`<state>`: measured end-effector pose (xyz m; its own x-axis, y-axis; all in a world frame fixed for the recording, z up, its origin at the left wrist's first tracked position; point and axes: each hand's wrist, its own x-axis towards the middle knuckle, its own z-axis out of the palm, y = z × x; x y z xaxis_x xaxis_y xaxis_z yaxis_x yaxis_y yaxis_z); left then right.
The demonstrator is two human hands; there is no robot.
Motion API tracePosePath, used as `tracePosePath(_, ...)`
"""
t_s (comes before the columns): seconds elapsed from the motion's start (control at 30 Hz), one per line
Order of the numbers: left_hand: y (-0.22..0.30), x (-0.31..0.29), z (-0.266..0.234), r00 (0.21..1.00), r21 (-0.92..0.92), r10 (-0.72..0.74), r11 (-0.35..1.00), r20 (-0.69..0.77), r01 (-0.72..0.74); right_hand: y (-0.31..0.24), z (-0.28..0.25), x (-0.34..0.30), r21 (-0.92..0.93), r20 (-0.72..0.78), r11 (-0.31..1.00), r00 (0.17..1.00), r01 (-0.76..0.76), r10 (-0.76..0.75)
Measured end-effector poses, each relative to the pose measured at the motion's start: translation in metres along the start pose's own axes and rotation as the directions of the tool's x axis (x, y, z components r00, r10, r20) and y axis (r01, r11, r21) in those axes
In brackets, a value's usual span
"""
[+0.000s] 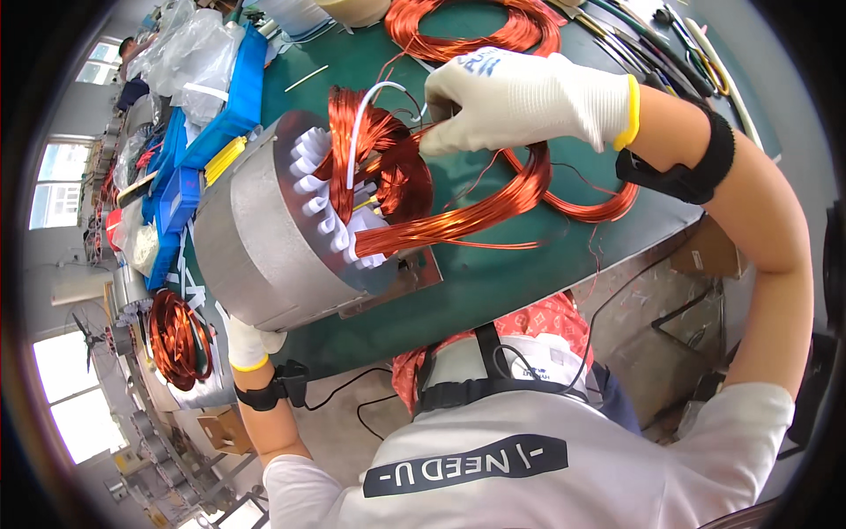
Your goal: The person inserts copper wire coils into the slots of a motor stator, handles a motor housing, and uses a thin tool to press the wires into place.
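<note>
A grey metal motor stator (264, 238) lies on its side on the green bench. White slot liners (328, 216) ring its open face, and orange-red copper wire coils (467, 212) loop out of it. A white insulating sleeve (359, 132) curves up over the coils. My right hand (529, 99), in a white glove with a yellow cuff, is closed, its fingertips pinching copper wire beside the coil bundle. My left hand (253, 342), gloved alike, is against the lower back edge of the stator; its fingers are mostly hidden behind it.
Loose copper coils (476, 40) lie at the far side, another coil (181, 339) at the left. Blue bins (231, 106) with plastic bags stand far left. Hand tools and rods (652, 44) lie far right. A metal plate (397, 291) sits beside the stator. Cables hang below the bench.
</note>
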<state>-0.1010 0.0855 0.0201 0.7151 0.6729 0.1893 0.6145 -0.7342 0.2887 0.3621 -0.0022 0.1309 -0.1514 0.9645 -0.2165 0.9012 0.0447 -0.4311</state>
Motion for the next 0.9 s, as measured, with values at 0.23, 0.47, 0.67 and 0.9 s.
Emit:
tracePosePath(0.23, 0.016, 0.012, -0.003, 0.953, -0.525, -0.244, 0.796, 0.18, 0.303, 0.026, 0.017, 0.021, 0.463, -0.098, 0.885, 0.995, 0.042, 0.004)
tracePosePath(0.47, 0.009, 0.024, -0.009, 0.856, -0.428, -0.268, 0.776, 0.442, 0.464, 0.017, 0.021, 0.017, 0.465, -0.498, 0.826, 0.865, 0.319, -0.054)
tracePosePath(0.67, 0.05, 0.038, -0.014, 0.839, -0.79, -0.395, 0.338, 0.374, 0.511, 0.021, 0.008, -0.003, 0.011, -0.443, 0.996, 0.894, 0.09, -0.076)
tracePosePath(0.9, 0.013, 0.018, -0.006, 0.943, -0.495, -0.232, 0.806, 0.236, 0.323, 0.018, 0.003, -0.006, -0.021, 0.014, 0.935, 0.935, 0.354, -0.354)
